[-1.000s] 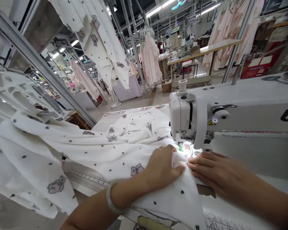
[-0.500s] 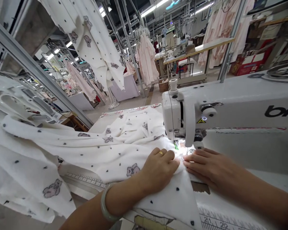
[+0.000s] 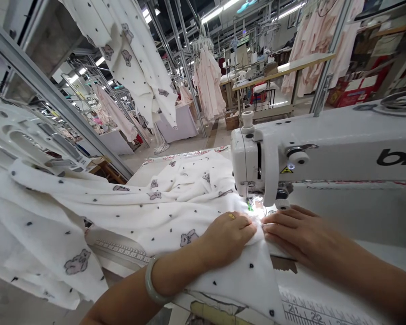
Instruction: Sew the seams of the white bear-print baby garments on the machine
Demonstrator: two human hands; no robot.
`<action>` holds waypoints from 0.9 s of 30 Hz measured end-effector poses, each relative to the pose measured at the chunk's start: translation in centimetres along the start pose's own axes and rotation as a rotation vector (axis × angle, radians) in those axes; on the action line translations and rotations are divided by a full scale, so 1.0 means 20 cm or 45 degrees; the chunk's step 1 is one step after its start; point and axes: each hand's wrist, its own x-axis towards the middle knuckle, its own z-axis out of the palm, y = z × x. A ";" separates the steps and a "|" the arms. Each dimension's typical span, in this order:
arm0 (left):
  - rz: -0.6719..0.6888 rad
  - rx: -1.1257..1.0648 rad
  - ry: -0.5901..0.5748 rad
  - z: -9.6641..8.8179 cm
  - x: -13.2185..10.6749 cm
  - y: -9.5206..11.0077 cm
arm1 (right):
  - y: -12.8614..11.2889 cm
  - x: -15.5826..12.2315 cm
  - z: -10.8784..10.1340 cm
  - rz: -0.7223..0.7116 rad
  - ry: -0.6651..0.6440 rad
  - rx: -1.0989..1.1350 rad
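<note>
White fleece fabric [image 3: 115, 212] printed with grey bears and small dark marks spreads across the sewing table. My left hand [image 3: 228, 239], with a ring and a pale bangle at the wrist, is closed on the fabric just in front of the needle area. Close to its right, my right hand [image 3: 301, 230] lies with fingers stretched out, their tips touching the fabric's edge; its thumb is hidden. Just beyond both hands stands the lit head of a white sewing machine [image 3: 250, 158]. A green bit shows by its presser foot, and the stitching point is partly hidden by glare.
Printed rulers [image 3: 311, 313] run along the table's near side. White plastic hangers [image 3: 23, 135] stand at left beside a metal post [image 3: 54, 90]. More bear-print fabric [image 3: 131, 58] hangs overhead. Pale pink garments [image 3: 208, 83] and a wooden-edged table [image 3: 284, 67] are farther back.
The whole view has shifted slightly to the right. My left hand has turned a little over the fabric, its knuckles now lower. Both hands remain beside the needle area.
</note>
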 end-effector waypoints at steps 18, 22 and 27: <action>0.098 0.171 -0.014 0.02 0.07 -0.12 | 0.05 -0.05 0.07 0.046 0.016 -0.266; 0.103 0.207 -0.009 0.03 0.07 -0.13 | 0.03 -0.03 0.04 0.004 -0.008 -0.197; 0.141 0.175 -0.019 0.02 0.05 -0.11 | 0.01 0.01 0.02 0.016 0.020 -0.147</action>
